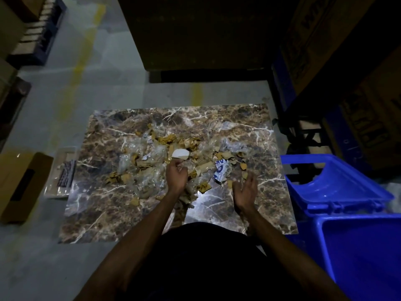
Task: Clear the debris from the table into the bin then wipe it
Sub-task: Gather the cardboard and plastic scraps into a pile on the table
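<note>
Debris (173, 157): torn cardboard scraps w/ clear plastic film, heaped at table (104, 213) centre. Light, limp, slippery; scoop from pile edges. Left hand (176, 175) curled, apparently gripping scraps. Right hand (245, 190) released, fingers straight. Bin (338, 187) at 3 o'clock.

Debris (173, 157) mid-table (104, 213), bin (338, 192) right, box (19, 183) left.

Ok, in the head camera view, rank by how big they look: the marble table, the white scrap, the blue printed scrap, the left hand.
1. marble table
2. left hand
3. white scrap and blue printed scrap: look alike, unranked.
</note>
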Available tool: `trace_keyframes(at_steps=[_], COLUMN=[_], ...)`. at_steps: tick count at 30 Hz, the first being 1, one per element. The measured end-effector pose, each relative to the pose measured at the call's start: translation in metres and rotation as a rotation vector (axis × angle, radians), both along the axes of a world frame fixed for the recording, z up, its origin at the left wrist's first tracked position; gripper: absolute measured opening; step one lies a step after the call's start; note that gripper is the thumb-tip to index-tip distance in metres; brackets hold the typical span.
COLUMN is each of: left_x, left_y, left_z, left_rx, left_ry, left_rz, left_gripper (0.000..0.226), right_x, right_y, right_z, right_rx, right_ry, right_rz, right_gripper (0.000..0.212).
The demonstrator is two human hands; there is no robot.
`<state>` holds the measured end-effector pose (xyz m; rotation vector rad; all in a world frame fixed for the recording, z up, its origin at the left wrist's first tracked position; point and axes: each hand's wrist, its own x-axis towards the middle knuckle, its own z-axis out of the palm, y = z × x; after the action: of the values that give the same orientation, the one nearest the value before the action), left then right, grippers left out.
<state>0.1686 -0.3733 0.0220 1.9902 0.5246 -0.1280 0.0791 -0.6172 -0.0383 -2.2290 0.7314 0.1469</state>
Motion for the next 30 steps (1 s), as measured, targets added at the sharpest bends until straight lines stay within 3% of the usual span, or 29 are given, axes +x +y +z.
trace_keyframes(at_steps=[2,5,7,9,13,17,22,24,26,30], left_x=[-0.001,-0.007,-0.012,-0.017,-0.016,-0.012,-0.007,-0.005,-0.002,0.004], left_y=[0.001,0.003,0.006,0.008,0.009,-0.001,-0.007,-0.008,-0.009,-0.011], left_z=[0.001,-0.001,-0.006,-0.007,-0.003,0.006,-0.005,-0.006,-0.005,-0.001], left_rx=[0.003,0.016,0.025,0.007,-0.02,-0.076,-0.091,-0.09,-0.089,-0.094], left_ry=[0.009,0.026,0.03,0.024,-0.047,-0.034,-0.003,-0.001,0.003,-0.005], left_rz=[-0.011,-0.04,-0.047,-0.035,-0.009,-0.01,-0.084,-0.085,-0.066,-0.036], left_gripper=[0.018,0.025,0.032,0.033,0.025,0.029,0.027,0.023,0.021,0.02], right_x=[0.002,0.007,0.01,0.01,0.013,0.033,0.042,0.039,0.035,0.054], right_y=[0.01,0.032,0.043,0.048,0.035,0.015,0.038,0.047,0.047,0.02], right_z=[-0.005,-0.005,-0.006,-0.002,0.012,0.011,0.003,0.01,0.028,0.054], right_rx=[0.016,0.118,0.221,0.32,0.316,0.252,0.21,0.292,0.323,0.235], right_ry=[0.105,0.119,0.103,-0.007,-0.238,-0.058,0.102,0.05,-0.121,-0.321], right_rz=[0.086,0.27,0.286,0.141,-0.19,-0.127,0.187,0.117,-0.075,-0.253], right_gripper=[0.089,0.091,0.093,0.092,0.057,0.073,0.078,0.07,0.056,0.022])
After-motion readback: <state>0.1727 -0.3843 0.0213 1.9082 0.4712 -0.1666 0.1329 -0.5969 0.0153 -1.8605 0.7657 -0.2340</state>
